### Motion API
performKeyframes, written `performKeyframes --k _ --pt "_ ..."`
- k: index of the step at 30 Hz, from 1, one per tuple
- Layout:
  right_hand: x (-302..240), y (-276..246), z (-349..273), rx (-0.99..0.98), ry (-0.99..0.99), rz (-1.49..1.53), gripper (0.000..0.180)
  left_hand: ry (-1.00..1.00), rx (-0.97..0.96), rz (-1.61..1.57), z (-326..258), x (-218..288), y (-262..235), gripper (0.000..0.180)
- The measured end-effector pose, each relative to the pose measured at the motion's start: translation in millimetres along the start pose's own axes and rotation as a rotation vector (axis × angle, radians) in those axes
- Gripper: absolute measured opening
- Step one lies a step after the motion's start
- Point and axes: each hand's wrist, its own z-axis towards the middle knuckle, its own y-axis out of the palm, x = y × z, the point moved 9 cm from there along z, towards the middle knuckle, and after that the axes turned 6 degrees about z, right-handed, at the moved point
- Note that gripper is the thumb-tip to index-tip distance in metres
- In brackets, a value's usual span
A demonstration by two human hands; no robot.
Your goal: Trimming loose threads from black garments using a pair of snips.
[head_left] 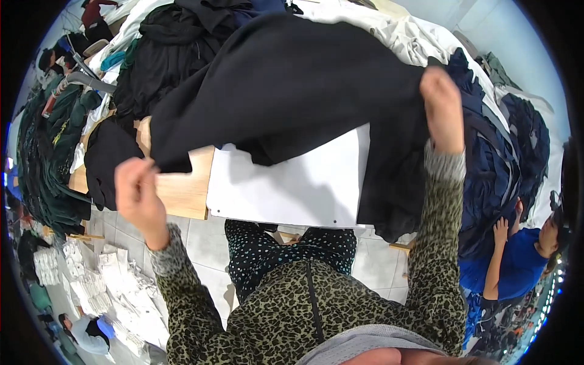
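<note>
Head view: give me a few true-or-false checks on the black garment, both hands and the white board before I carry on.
1. Both hands grip the black garment. True: the left hand pinches one edge, the right hand another.
2. The garment lies folded flat on the white board. False: it is held up, spread above the board.
3. The white board rests on a wooden table. True.
4. The sleeves of the person holding the garment are plain blue. False: they are leopard-patterned; the blue top belongs to another person at the right.
5. Heaps of dark clothes lie beyond the board. True.
</note>
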Motion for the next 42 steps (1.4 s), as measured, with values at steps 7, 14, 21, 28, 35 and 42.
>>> performKeyframes --k 7,14,21,28,35,42 --pt "167 31 -211 -0.343 0.480 -0.388 0.011 -0.289 -0.620 0.087 -159 -93 63 0.015" --pt "181 29 -208 0.081 0.611 -0.127 0.019 -0.304 -0.689 0.185 -182 -109 70 0.024" --pt "235 89 -157 -0.087 0.544 -0.482 0.042 -0.433 -0.496 0.223 -165 -121 82 0.017" --pt "237 102 -157 -0.012 0.507 0.014 0.015 -0.378 -0.652 0.391 -184 -129 123 0.027" --pt "187 82 -223 0.200 0.774 0.549 0.007 -0.367 -0.673 0.473 -181 -121 118 0.035" --pt "165 95 -239 0.076 0.702 0.549 0.031 -0.362 -0.706 0.464 -179 -117 123 0.036"
